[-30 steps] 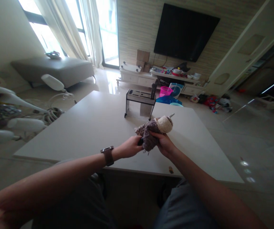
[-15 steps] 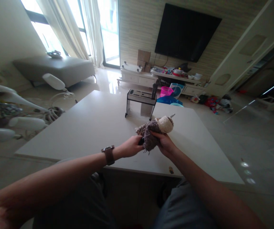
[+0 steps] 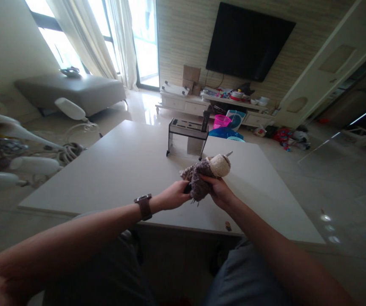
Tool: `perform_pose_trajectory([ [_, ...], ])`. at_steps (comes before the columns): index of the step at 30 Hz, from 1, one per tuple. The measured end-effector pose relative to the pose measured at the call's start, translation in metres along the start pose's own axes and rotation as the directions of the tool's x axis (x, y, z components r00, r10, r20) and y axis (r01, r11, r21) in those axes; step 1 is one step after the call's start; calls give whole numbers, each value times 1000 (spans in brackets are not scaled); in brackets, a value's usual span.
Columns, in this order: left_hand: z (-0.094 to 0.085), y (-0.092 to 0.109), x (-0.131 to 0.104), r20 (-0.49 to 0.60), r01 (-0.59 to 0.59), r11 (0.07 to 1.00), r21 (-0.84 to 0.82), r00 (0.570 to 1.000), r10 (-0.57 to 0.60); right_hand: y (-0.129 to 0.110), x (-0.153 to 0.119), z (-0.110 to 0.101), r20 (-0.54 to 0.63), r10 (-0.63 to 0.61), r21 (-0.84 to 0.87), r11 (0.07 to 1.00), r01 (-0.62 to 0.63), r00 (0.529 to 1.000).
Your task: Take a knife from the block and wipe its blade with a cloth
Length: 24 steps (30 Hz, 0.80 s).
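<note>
A fuzzy brown cloth [image 3: 199, 182] is bunched above the white table [image 3: 122, 170]. Next to it, at its upper right, is a cream-coloured roll [image 3: 220, 165] with a thin light tip poking out. My left hand [image 3: 177, 194] grips a small dark part at the cloth's left side; what that part belongs to is hidden. The fingers of my right hand [image 3: 220, 190] are closed on the cloth from the right, thumb on top. Behind the cloth stands a rack [image 3: 187, 127] with a slotted top and clear sides, a black handle [image 3: 205, 120] sticking up at its right end.
A small yellow and dark item [image 3: 228, 226] lies at the table's near edge. Beyond the table are a pink basket [image 3: 221, 121], a low cabinet [image 3: 186, 105] and a wall screen [image 3: 249, 41]. White chair-like shapes [image 3: 36, 165] stand at the left.
The whole view has shifted very slightly. Both hands keep the same hold on the cloth and the dark part.
</note>
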State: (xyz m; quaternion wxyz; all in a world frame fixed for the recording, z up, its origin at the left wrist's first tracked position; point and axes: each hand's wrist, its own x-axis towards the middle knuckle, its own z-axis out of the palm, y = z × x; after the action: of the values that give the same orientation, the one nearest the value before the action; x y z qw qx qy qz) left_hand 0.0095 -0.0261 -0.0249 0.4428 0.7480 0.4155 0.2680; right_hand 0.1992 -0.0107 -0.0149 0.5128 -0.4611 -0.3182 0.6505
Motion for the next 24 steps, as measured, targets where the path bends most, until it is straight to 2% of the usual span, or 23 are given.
perform_pose_trajectory([
  [24, -2, 3, -2, 21, 2, 1000, -6, 1000, -2, -1, -1, 0, 16, -11, 10, 1000, 11, 1000],
])
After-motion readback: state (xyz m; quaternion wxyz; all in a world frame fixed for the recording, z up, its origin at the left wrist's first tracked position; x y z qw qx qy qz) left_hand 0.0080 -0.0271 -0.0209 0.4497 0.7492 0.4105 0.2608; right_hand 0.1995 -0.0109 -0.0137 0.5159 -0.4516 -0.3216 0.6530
